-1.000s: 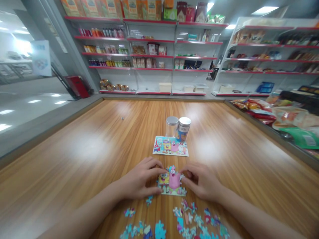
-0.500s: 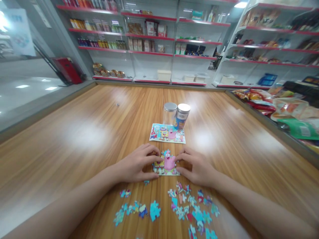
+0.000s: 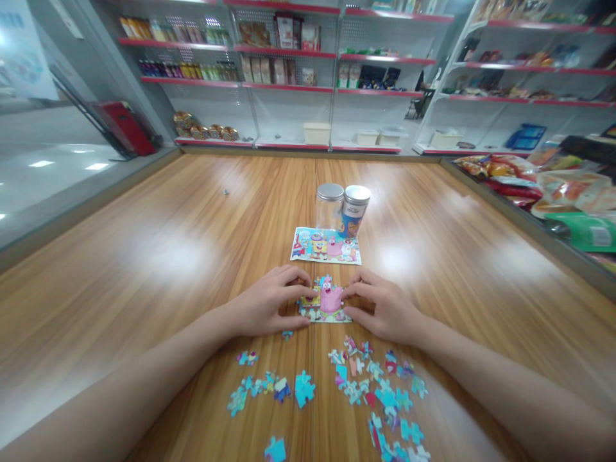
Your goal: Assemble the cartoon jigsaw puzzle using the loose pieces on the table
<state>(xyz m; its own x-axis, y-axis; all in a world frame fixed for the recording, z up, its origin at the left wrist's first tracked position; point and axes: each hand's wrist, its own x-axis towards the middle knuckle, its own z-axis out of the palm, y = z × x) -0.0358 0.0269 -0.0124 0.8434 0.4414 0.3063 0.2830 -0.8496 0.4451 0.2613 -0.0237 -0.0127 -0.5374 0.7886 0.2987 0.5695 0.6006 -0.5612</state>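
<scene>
A partly assembled jigsaw puzzle lies flat on the wooden table, showing a pink cartoon starfish beside a yellow sponge figure. From the left, my left hand grips its edge, curved fingers above and thumb near the lower corner, covering part of the yellow figure. My right hand holds the opposite edge in the same way. Just beyond is a printed picture sheet with the same characters. Loose jigsaw pieces lie scattered nearer me on the right, with a smaller group on the left and a blue piece between them.
A clear jar with a silver lid and a labelled canister stand behind the sheet. Snack bags are piled beyond the table's right edge. Stocked shelves line the back. A tiny object sits on the table, far left.
The view has tilted down, so the table and hands appear higher and another blue piece shows at the bottom. Both hands keep their places on the puzzle.
</scene>
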